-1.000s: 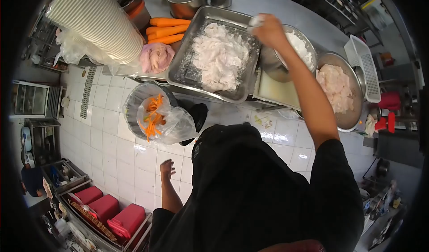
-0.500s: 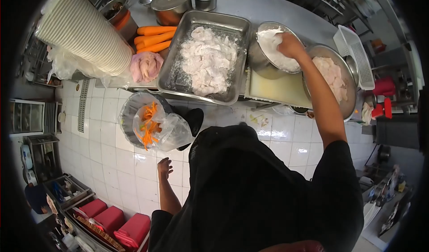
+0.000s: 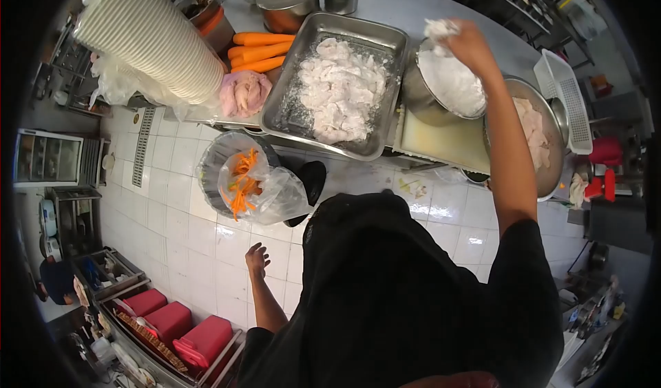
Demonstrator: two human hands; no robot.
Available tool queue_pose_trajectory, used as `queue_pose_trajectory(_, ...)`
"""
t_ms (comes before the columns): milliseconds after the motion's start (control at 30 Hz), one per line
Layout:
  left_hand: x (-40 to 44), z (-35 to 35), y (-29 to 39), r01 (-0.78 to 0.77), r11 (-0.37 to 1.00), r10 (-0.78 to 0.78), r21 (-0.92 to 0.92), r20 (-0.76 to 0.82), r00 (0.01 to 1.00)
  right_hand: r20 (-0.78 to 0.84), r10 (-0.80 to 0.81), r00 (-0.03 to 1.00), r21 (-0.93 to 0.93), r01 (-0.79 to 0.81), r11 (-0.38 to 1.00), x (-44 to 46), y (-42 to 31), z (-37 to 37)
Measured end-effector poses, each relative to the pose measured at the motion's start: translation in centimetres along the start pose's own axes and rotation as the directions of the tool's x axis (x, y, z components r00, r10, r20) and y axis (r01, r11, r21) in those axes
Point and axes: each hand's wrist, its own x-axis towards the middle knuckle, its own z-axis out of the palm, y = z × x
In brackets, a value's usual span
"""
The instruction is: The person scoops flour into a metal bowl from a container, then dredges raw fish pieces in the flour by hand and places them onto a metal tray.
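Note:
My right hand [image 3: 468, 46] is raised over the far rim of a steel bowl of white flour [image 3: 451, 81], its fingers closed on a flour-coated piece of chicken [image 3: 439, 30]. Left of the bowl, a steel tray [image 3: 275, 106] carries a pile of white-dusted chicken pieces [image 3: 342, 88]. Under my right forearm stands a wide steel bowl [image 3: 556, 161] with uncoated pale chicken [image 3: 530, 130]. My left hand [image 3: 257, 258] hangs low above the tiled floor, fingers loosely curled and apart, touching nothing.
Whole carrots [image 3: 261, 52] and raw meat in a bag [image 3: 244, 93] lie left of the tray, beside a tall stack of white containers [image 3: 148, 40]. A lined bin with orange peelings [image 3: 242, 181] stands below the counter. A white basket [image 3: 564, 102] sits far right.
My right hand has lifted out of the flour, bringing up a coated chicken piece. The whole view has shifted slightly. My left hand still hangs at my side.

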Motion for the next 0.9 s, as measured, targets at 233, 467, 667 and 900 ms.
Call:
queue_pose_trajectory(233,-2.9,1.1,12.2,-0.508,0.856,0.496,-0.094,-0.129,0.859,-0.093,-0.063,0.994,-0.024,0.061,0.998,5.5,-0.7,7.2)
queue_pose_trajectory(467,-25.4,18.2,31.9,-0.964,0.229,0.936,-0.132,0.302,0.181,-0.353,0.112,0.929,0.025,-0.11,0.994,-4.2,3.0,3.7)
queue_pose_trajectory(667,-38.5,40.3,30.5,-0.773,-0.361,0.277,-0.521,0.732,-0.623,-0.403,0.084,0.911,0.049,-0.07,0.996,-8.5,5.8,4.9)
queue_pose_trajectory(900,-38.7,53.6,24.0,-0.375,-0.774,-0.35,-0.51,0.838,-0.418,-0.323,0.078,0.943,0.174,-0.022,0.984,-8.9,5.8,4.3)
